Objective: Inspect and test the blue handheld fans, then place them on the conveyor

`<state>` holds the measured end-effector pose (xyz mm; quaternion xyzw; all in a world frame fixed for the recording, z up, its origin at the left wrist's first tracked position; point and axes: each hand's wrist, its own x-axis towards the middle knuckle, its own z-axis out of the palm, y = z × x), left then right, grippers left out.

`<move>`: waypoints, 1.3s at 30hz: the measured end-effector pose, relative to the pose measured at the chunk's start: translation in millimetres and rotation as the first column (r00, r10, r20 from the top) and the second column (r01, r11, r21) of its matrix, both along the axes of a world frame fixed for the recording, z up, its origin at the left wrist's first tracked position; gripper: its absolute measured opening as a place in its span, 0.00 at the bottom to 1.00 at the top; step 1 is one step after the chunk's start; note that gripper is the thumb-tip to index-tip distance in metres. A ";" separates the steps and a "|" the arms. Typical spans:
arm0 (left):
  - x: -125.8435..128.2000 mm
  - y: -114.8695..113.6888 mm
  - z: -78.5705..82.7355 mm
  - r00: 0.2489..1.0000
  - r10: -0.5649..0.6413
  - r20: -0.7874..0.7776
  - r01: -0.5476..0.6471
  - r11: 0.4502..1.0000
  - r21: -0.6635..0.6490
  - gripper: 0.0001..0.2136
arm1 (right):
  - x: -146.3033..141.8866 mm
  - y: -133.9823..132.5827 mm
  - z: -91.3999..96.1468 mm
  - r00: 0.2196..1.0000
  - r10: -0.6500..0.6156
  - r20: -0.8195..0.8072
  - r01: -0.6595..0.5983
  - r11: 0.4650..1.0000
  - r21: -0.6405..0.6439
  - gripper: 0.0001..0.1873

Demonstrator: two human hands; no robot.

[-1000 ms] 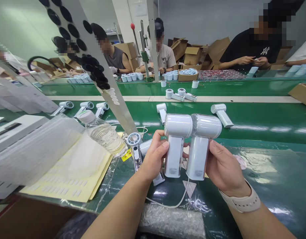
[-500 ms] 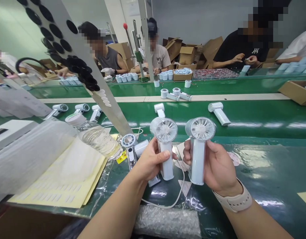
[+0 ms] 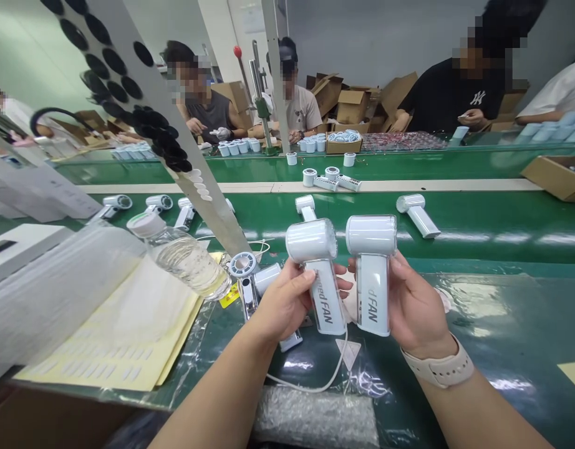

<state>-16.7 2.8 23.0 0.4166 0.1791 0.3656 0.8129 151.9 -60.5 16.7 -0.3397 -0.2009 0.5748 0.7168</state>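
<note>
My left hand (image 3: 285, 299) is closed around the handle of a pale blue handheld fan (image 3: 312, 242), thumb across its front. A matching handheld fan (image 3: 372, 236) stands upright in my right hand (image 3: 416, 305), whose fingers wrap its handle from the right. Both fans are side-on, with grey "FAN" lettering on the handles and clear film around them. The two are close together but apart. Behind my left wrist, more fans (image 3: 243, 265) lie on the table, partly hidden by my hand. A white cable (image 3: 337, 374) curves below the held fans.
A plastic bottle (image 3: 187, 259) lies tilted on yellow sticker sheets (image 3: 105, 355) at left. A slanted metal post (image 3: 175, 156) carries black discs. Bubble wrap (image 3: 315, 418) lies at the front edge. Several fans (image 3: 418, 215) rest on the green conveyor belt (image 3: 484, 218); co-workers sit beyond.
Both fans have been turned in my hands: their round grilles faced me before, and now their smooth sides and lettered handles show. My hands stay in nearly the same place.
</note>
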 end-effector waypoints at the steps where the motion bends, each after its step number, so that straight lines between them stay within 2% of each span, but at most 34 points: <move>1: -0.5 -0.2 0.3 1.000 -0.016 0.004 0.016 1.000 0.004 0.17 | -0.5 0.6 0.0 1.000 -0.006 0.017 0.005 1.000 0.005 0.12; 9: -2.2 1.5 -0.3 0.992 0.000 -0.129 0.004 0.999 0.035 0.29 | -5.1 2.2 -1.8 0.994 -0.056 0.097 0.065 0.993 -0.099 0.16; 14: -1.6 2.5 -2.1 0.982 0.011 -0.188 -0.004 0.999 0.039 0.31 | -6.7 3.8 0.0 0.996 0.016 0.086 -0.003 0.988 -0.154 0.14; 17: -1.5 3.6 -3.7 0.980 0.011 -0.197 -0.004 0.999 0.035 0.30 | -7.7 4.2 0.5 0.996 0.066 0.066 -0.056 0.988 -0.142 0.15; 19: -1.8 4.2 -4.6 0.977 0.013 -0.211 -0.004 0.999 0.043 0.29 | -7.3 3.5 -0.5 0.995 0.047 0.087 -0.037 0.993 -0.113 0.14; 21: -2.7 4.5 -4.9 0.972 0.040 -0.233 -0.021 0.996 0.082 0.27 | -5.2 1.8 -2.5 0.988 -0.004 0.153 0.014 0.997 -0.071 0.14; 23: -4.5 4.8 -4.1 0.960 0.113 -0.255 -0.065 0.980 0.186 0.27 | -1.3 -1.2 -4.6 0.962 -0.046 0.270 0.054 0.998 -0.023 0.17; 25: -7.1 5.3 -2.0 0.942 0.191 -0.275 -0.084 0.930 0.359 0.28 | 3.7 -5.5 -5.1 0.895 -0.039 0.444 0.036 0.999 0.016 0.24; 27: -9.7 5.8 0.7 0.925 0.237 -0.298 -0.043 0.844 0.535 0.24 | 8.1 -10.3 -3.3 0.802 -0.044 0.595 -0.005 0.997 0.080 0.30; 29: -11.4 6.6 2.5 0.918 0.254 -0.303 0.015 0.743 0.669 0.19 | 11.0 -14.1 0.2 0.737 -0.071 0.672 -0.053 0.985 0.163 0.30; 32: -11.3 8.0 2.4 0.921 0.292 -0.256 0.022 0.620 0.784 0.17 | 12.3 -15.2 3.2 0.704 -0.112 0.701 -0.112 0.957 0.266 0.28; 35: -10.6 8.9 2.1 0.921 0.334 -0.200 -0.023 0.560 0.828 0.16 | 13.0 -13.9 1.0 0.673 -0.113 0.731 -0.140 0.951 0.276 0.29; 37: -12.6 8.7 3.9 0.911 0.363 -0.196 -0.058 0.583 0.810 0.16 | 15.8 -16.7 -0.4 0.616 -0.170 0.770 -0.061 0.963 0.261 0.32; 38: -14.5 8.4 5.3 0.914 0.357 -0.191 -0.088 0.634 0.768 0.16 | 18.5 -19.9 -0.2 0.584 -0.216 0.783 0.005 0.965 0.263 0.34; 39: -17.0 8.1 7.0 0.933 0.322 -0.163 -0.125 0.712 0.691 0.17 | 21.9 -23.9 0.8 0.563 -0.258 0.785 0.063 0.961 0.271 0.33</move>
